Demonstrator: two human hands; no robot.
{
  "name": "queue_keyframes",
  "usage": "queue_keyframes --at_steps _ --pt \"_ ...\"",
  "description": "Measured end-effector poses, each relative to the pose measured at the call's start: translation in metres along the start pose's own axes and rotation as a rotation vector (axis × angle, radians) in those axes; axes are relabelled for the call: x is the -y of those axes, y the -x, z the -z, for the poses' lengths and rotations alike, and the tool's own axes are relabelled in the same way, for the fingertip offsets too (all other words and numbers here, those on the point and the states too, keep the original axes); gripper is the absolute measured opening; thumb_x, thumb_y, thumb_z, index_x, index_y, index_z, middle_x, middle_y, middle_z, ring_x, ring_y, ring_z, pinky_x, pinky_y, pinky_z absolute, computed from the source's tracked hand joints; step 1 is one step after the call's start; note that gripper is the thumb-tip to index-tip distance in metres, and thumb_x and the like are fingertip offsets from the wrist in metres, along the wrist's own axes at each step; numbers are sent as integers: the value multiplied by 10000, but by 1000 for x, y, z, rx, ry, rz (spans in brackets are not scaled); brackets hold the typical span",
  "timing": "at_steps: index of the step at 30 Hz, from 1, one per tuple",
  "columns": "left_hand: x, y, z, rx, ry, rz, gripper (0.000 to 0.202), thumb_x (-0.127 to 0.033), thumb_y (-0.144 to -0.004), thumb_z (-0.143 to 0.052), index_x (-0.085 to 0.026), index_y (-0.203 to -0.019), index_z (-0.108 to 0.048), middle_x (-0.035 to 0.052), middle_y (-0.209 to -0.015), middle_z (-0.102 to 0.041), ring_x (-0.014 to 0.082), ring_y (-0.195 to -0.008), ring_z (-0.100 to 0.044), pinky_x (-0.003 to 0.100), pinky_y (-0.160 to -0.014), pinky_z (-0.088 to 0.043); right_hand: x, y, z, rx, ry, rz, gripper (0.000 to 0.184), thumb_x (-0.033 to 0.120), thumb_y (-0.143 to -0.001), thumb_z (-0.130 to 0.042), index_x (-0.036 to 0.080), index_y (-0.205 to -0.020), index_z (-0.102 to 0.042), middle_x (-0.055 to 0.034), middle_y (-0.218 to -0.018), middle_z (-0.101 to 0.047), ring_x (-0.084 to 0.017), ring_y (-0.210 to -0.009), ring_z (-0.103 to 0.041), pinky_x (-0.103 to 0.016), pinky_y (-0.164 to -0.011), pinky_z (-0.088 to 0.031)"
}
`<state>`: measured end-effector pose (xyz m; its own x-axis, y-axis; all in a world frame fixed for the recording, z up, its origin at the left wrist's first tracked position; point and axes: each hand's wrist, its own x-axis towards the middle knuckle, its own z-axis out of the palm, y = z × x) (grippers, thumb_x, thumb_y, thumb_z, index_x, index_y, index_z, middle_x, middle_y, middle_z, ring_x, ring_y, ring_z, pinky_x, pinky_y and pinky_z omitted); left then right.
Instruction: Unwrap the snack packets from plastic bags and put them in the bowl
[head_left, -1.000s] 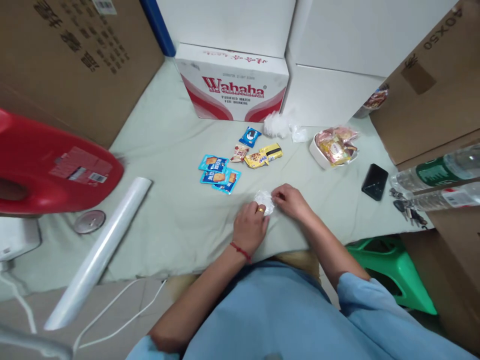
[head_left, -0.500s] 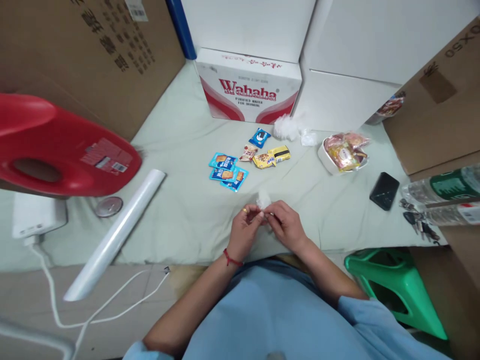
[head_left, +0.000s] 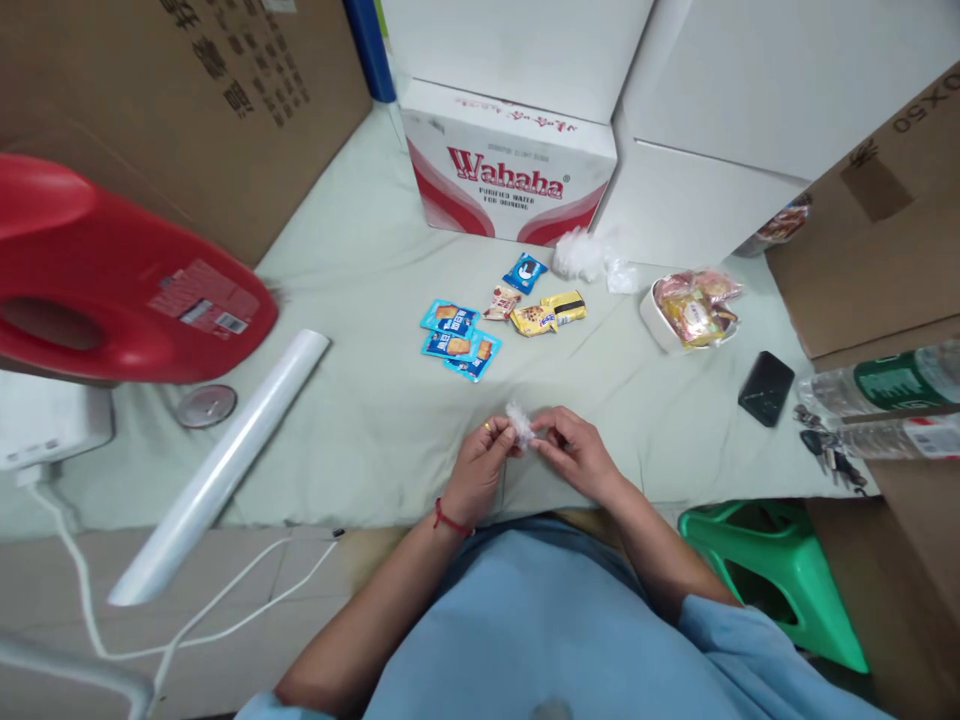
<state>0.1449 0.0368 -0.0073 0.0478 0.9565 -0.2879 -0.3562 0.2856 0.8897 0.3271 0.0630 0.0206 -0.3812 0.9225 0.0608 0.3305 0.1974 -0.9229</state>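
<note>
Close to the table's front edge, my left hand [head_left: 484,460] pinches a small crumpled piece of clear plastic film [head_left: 517,420] between thumb and fingers. My right hand [head_left: 576,455] has its thumb and index fingertips at the right edge of the same film, in a loose pinch. Beyond my hands lie several blue snack packets [head_left: 459,340], overlapping one another. Behind and right of them are a yellow snack packet [head_left: 547,313], a small brown-and-white packet [head_left: 502,303] and a dark blue packet [head_left: 524,272].
A white bowl [head_left: 664,325] of wrapped snacks stands at right, near a black phone [head_left: 766,388], keys [head_left: 831,455] and plastic bottles [head_left: 892,385]. More crumpled plastic [head_left: 581,255] lies by the Wahaha box [head_left: 510,190]. At left are a white roll [head_left: 225,465] and a red jug [head_left: 127,280].
The film is now more bunched up, lower and slightly left between my hands. My right fingertips have drawn a little apart from the left ones. The camera view has shifted slightly.
</note>
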Motion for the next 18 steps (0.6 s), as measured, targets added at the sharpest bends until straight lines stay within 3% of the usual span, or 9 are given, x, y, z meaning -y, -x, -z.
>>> queue_keyframes --at_steps 5,9,14,18 --pt "0 2 7 11 -9 12 392 -560 -838 -759 -182 -847 -657 9 -825 -653 141 -751 -587 290 -768 -491 -4 -5 -4 23 -166 -140 356 574 -922 -722 218 -920 -721 -10 -797 -602 -141 -661 -498 -274 -622 -397" --pt "-6 5 8 11 -163 -62 297 -484 -899 -681 -195 -838 -645 10 -805 -660 161 -771 -606 299 -777 -500 0 -8 -1 4 -235 -187 453 650 -945 -654 203 -946 -730 -23 -829 -626 -148 -703 -512 -278 -652 -406" --pt "-12 10 4 26 -442 -308 163 -334 -923 -606 -203 -835 -645 32 -874 -675 174 -832 -607 307 -812 -479 12 -14 -1 14 -127 -149 387 591 -891 -745 209 -951 -763 7 -774 -557 -121 -637 -436 -272 -619 -370" --pt "-17 9 10 -13 -447 -327 143 -309 -901 -596 -208 -802 -620 42 -915 -685 176 -868 -621 302 -822 -483 12 -20 2 -91 -314 -246 354 558 -844 -796 210 -858 -729 23 -712 -547 -113 -614 -423 -260 -588 -331"
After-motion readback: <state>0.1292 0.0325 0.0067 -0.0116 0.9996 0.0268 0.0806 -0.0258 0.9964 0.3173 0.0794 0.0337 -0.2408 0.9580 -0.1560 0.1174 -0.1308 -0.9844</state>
